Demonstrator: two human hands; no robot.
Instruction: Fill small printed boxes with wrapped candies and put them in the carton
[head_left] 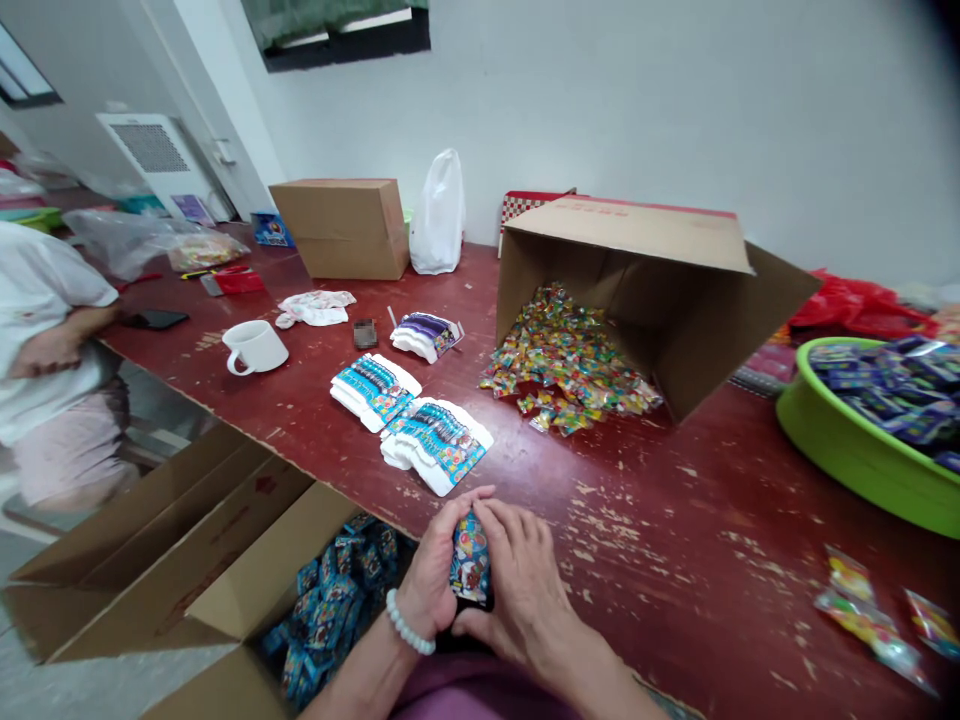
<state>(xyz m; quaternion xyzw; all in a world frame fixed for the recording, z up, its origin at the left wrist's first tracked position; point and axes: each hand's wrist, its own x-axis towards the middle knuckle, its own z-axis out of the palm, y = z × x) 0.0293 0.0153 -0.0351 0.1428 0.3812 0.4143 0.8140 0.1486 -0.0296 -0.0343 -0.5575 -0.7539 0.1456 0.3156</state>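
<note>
A small blue printed box is clasped upright between my two hands at the table's near edge. My left hand, with a pale bead bracelet at the wrist, closes on its left side. My right hand presses against its right side, fingers together near the top. Just beyond lie two fanned stacks of flat blue cartons, the nearer stack and the farther stack. A fanned purple carton stack rests behind them. Below on the left, an open cardboard box holds many similar blue boxes.
On the red table, a tipped cardboard box spills wrapped candies. A green basin of purple packs stands right, near loose candy packets. A white mug stands left; another person sits beyond.
</note>
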